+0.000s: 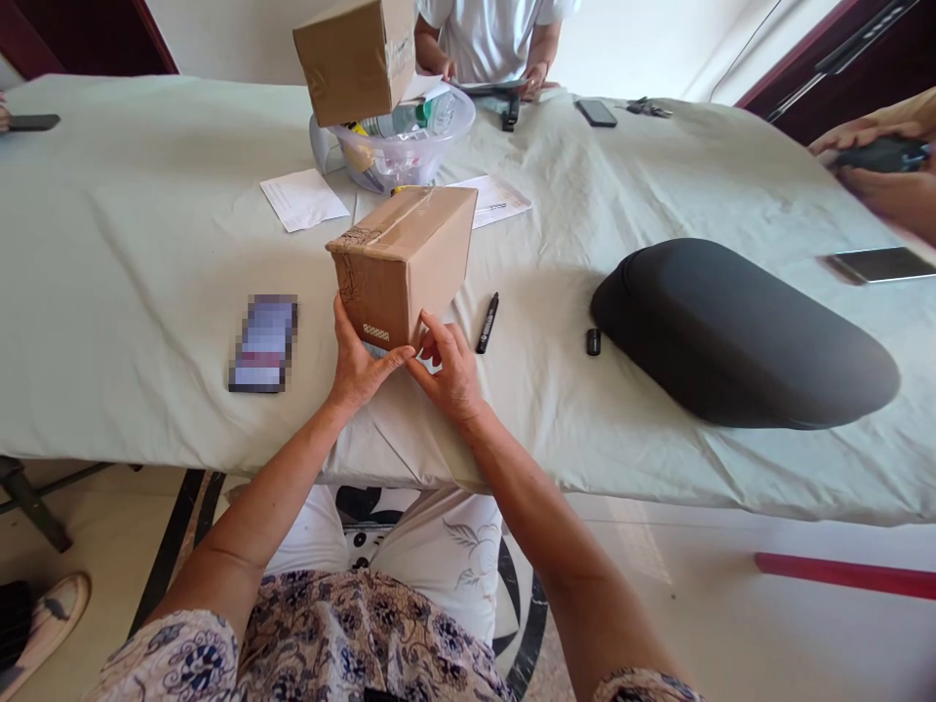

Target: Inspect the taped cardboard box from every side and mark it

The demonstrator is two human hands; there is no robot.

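A taped cardboard box (409,258) stands on the pale green tablecloth (146,253) in front of me. My left hand (358,366) presses against the box's lower near face, thumb and fingers closed on its bottom edge. My right hand (449,366) touches the box's bottom near corner, fingers pinched around a small red and white thing (431,353) that I cannot make out. A black marker (487,323) lies just right of the box.
A blurred phone (263,343) lies to the left. A large black case (738,331) and a small black cap (593,341) sit to the right. Behind are a clear bowl (402,146) with a second box (358,58) on it, papers, phones, and other people's hands.
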